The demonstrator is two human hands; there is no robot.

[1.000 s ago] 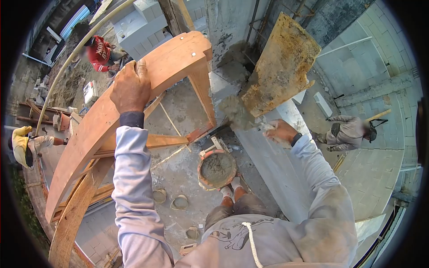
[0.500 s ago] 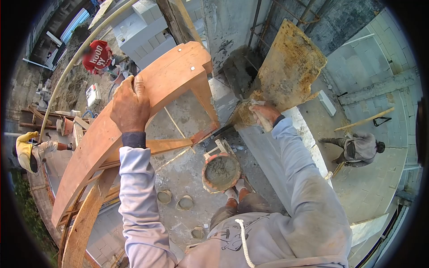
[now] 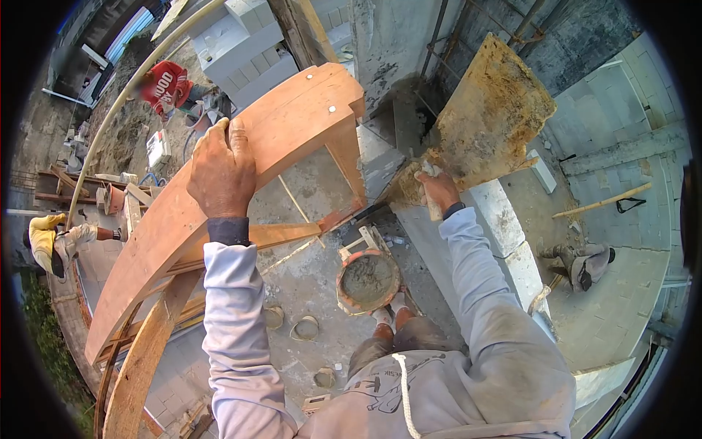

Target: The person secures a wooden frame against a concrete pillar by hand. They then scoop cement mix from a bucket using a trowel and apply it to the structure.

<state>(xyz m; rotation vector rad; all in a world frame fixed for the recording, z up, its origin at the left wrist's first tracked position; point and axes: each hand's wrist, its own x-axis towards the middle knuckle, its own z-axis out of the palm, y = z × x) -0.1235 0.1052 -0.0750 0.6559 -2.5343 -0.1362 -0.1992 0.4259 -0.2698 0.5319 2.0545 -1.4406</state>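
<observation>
1. Possibly, the curved wooden form (image 3: 289, 106) at ten o'clock could be tipped by uneven pressure from the left hand (image 3: 223, 175) clamped over its edge.
2. At one o'clock, the stained panel (image 3: 501, 110) might be jarred by the handle (image 3: 436, 213) gripped in the right hand (image 3: 442, 191).
3. Mortar (image 3: 369, 281) could be spilled if the bucket (image 3: 341, 290), six o'clock, were kicked.

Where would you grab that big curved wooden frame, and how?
I'd take the curved frame by its outer edge near the upper end, coming from above, fingers over the edge, much as the left hand does. The edge is smooth there, while the struts lie on the inner side of the curve.
</observation>
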